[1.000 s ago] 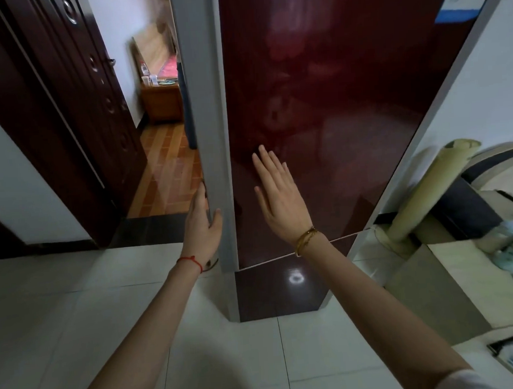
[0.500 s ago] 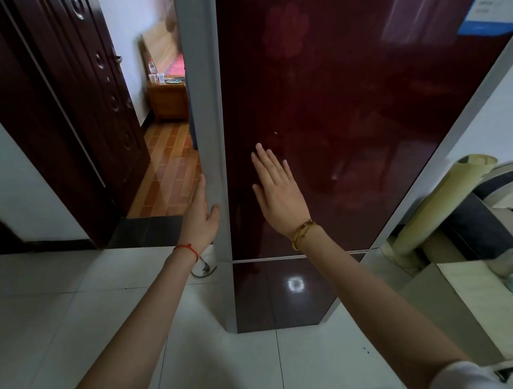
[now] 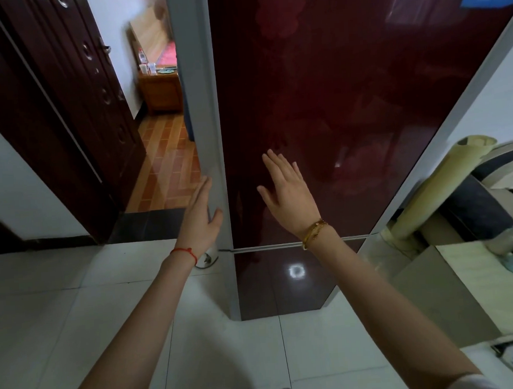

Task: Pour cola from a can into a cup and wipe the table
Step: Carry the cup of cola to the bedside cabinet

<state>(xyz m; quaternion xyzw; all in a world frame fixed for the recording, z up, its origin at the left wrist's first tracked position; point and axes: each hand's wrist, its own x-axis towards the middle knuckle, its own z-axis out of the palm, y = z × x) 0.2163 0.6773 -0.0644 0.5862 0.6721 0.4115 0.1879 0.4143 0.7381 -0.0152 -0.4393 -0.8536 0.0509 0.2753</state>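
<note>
A tall dark red fridge [image 3: 348,106] with a grey side fills the middle of the head view, its upper door flush with the body. My right hand [image 3: 288,192] lies flat on the glossy upper door with straight fingers. My left hand [image 3: 200,218] rests with straight fingers along the grey left edge of the door, thumb toward the front. Neither hand holds anything. No can, cup or cloth is in view.
A dark wooden door [image 3: 66,109] stands open at the left onto a room with a wooden cabinet [image 3: 162,90]. A rolled beige mat [image 3: 436,188] leans right of the fridge. A pale table [image 3: 468,287] with a crumpled wrapper stands at the right edge. White floor tiles lie below.
The upper fridge door has swung shut from ajar to flush. Both hands stayed on it and the view has shifted slightly.
</note>
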